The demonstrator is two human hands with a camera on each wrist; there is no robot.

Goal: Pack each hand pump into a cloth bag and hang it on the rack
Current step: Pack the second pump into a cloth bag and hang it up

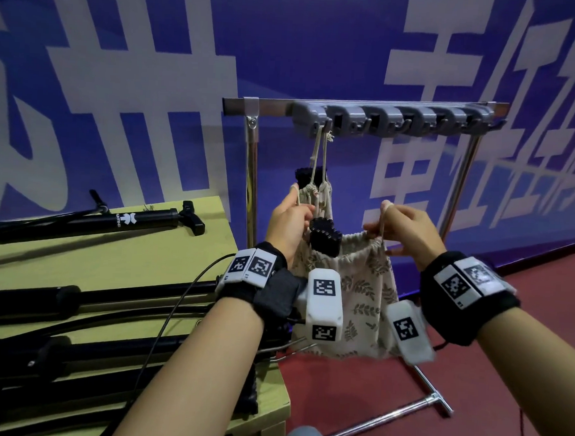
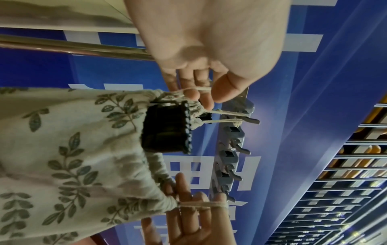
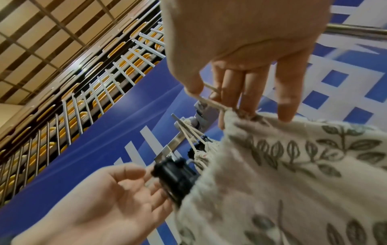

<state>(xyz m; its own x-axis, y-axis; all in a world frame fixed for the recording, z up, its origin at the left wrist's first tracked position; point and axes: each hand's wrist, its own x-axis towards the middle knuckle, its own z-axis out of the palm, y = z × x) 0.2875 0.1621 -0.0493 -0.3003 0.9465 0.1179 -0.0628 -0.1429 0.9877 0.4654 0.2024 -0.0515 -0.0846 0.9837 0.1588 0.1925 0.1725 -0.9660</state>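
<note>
Before a blue banner wall, the left hand (image 1: 287, 219) and right hand (image 1: 408, 232) each pinch a drawstring of the leaf-print bag (image 1: 359, 288), pump handle (image 1: 325, 236) protruding, held below the rack (image 1: 384, 118); next, looping cords over a free hook.

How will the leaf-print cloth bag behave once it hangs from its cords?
The leaf-print cloth bag is probably floppy: its mouth gathers and sags. Likely top-heavy, since the black pump handle pokes out. It may swing, with only thin drawstring cords carrying it.
</note>
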